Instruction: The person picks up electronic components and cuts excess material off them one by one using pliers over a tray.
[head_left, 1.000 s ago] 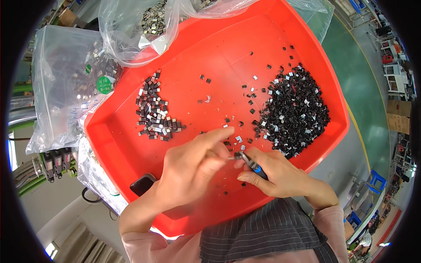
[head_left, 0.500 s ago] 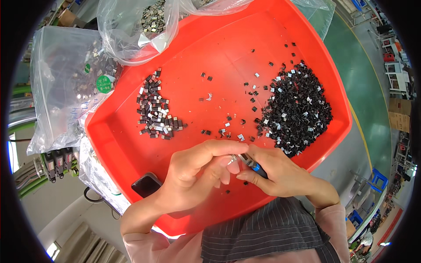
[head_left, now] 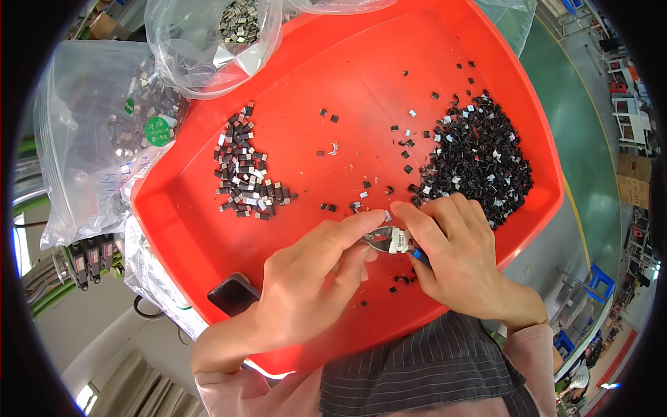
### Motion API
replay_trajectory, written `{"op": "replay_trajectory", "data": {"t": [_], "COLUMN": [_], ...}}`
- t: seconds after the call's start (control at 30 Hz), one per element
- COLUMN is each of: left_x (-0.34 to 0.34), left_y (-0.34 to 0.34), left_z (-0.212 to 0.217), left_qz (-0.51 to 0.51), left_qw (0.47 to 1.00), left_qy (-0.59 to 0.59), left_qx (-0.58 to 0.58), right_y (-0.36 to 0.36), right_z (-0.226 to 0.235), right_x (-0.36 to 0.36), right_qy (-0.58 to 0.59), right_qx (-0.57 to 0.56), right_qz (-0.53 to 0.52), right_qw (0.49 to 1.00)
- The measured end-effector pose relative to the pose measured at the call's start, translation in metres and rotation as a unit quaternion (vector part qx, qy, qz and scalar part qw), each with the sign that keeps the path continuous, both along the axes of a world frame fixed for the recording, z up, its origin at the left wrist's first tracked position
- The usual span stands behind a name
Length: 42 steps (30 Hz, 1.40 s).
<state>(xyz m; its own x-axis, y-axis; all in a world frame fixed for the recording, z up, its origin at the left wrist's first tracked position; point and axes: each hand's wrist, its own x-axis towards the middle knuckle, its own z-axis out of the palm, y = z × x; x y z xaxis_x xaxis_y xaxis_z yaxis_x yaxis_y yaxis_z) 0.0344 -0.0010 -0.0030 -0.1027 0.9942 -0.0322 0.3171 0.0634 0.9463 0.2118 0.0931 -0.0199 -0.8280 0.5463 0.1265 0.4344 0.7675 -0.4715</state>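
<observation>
My right hand [head_left: 455, 254] is wrapped around a pair of cutting pliers with metal jaws [head_left: 380, 239] and a blue handle [head_left: 420, 258]. The jaws point left, toward the fingertips of my left hand [head_left: 313, 271]. Thumb and forefinger of that hand are brought together in a pinch at the jaws; whatever they hold is hidden. Both hands are over the near part of a red tray [head_left: 326, 243]. Beyond my right hand lies a heap of small black pieces mixed with silvery ones [head_left: 479, 163]. A smaller group of black-and-silver rectangular connectors [head_left: 246, 170] lies at the tray's left.
A dark phone-like object [head_left: 234, 295] rests in the tray's near-left corner. Clear plastic bags of small metal parts [head_left: 240, 24] stand at the far left, one with a green round sticker [head_left: 158, 131]. Loose black bits [head_left: 328, 207] are scattered mid-tray.
My right hand has shifted right and turned, so the pliers' jaws now show more fully. The left thumb and forefinger have come closer together. A few black bits now show below the pliers.
</observation>
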Motion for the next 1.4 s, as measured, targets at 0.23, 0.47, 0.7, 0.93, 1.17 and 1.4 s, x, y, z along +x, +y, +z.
{"op": "replay_trajectory", "data": {"t": [0.23,0.47,0.7,0.93,1.17,1.4], "left_x": [0.004,0.002,0.003,0.003,0.003,-0.005], "left_y": [0.000,-0.002,-0.005,-0.005,-0.003,-0.004], "left_z": [-0.007,-0.002,-0.003,-0.002,0.002,0.008], "left_qz": [0.022,-0.009,-0.001,0.001,0.013,-0.008], "left_qw": [0.992,0.989,0.981,0.978,0.997,0.999], "left_qy": [0.099,0.133,0.179,0.202,0.072,-0.019], "left_qx": [0.071,0.058,0.071,0.059,0.018,-0.047], "right_y": [-0.002,-0.003,-0.005,-0.005,-0.008,0.002], "right_z": [0.006,0.013,0.011,0.005,0.004,0.017], "right_x": [-0.001,0.002,-0.001,-0.002,0.000,-0.002], "right_qy": [-0.029,-0.075,-0.064,-0.065,-0.023,-0.054], "right_qx": [0.025,-0.005,0.014,0.015,-0.159,-0.372], "right_qz": [-0.013,0.004,-0.001,0.011,0.021,0.055], "right_qw": [0.999,0.997,0.998,0.998,0.987,0.925]}}
